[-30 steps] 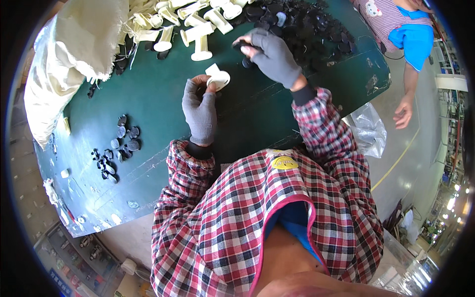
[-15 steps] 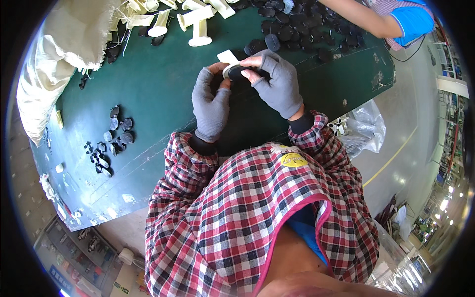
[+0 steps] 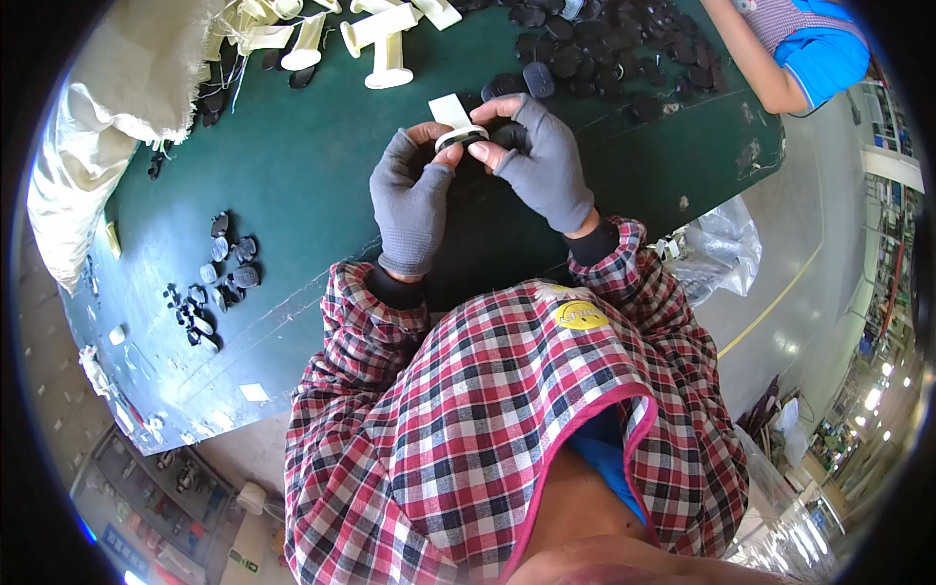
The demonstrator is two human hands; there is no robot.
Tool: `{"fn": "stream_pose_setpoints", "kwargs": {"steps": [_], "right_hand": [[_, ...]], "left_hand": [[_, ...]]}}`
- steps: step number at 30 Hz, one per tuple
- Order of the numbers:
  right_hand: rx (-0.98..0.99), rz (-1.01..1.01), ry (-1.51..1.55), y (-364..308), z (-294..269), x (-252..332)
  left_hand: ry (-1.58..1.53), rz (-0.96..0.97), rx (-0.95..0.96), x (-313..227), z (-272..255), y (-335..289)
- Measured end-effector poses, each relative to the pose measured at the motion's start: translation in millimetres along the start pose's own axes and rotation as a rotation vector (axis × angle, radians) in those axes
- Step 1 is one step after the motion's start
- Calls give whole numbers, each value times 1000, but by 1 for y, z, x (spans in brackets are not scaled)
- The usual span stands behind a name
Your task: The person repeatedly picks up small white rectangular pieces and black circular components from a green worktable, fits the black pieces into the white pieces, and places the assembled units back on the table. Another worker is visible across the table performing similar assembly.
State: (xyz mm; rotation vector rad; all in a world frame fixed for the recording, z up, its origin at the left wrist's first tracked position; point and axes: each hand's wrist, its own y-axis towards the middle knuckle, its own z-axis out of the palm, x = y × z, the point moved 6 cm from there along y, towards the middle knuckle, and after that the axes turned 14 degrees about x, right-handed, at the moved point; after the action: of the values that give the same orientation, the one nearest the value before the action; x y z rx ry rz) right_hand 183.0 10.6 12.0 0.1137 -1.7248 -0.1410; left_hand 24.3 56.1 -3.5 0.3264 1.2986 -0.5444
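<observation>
Left hand (image 3: pixel 411 200) and right hand (image 3: pixel 548 166) both had fingertips pinched on the cream flanged part (image 3: pixel 449 111), black disc (image 3: pixel 466 142) at its near face, over the green table (image 3: pixel 322 185), stem pointing away from the wearer, pile of black pieces (image 3: pixel 624 49) beyond right hand

The left hand (image 3: pixel 410 210) and right hand (image 3: pixel 548 161) pinch a white piece (image 3: pixel 449 110) with a black cap (image 3: pixel 462 142) against it over the green desk (image 3: pixel 322 175); loose white spools (image 3: pixel 389 63) and a black heap (image 3: pixel 609 49) lie beyond.
</observation>
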Motion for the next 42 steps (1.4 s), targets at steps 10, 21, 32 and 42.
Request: {"fn": "stream_pose_setpoints", "kwargs": {"steps": [10,21,32,42], "right_hand": [[75,238,179,4,0,-8],[25,-77,-183,10,1,3],[33,-222,-582,1,17,17],[-69,-62,-168,-9,16,-6]], "left_hand": [[141,14,-21,-1,-3,2],[231,155,-65,-14,0,4],[351,296,71,-10,-12,2],[-198,70,203,1,-5,-2]]}}
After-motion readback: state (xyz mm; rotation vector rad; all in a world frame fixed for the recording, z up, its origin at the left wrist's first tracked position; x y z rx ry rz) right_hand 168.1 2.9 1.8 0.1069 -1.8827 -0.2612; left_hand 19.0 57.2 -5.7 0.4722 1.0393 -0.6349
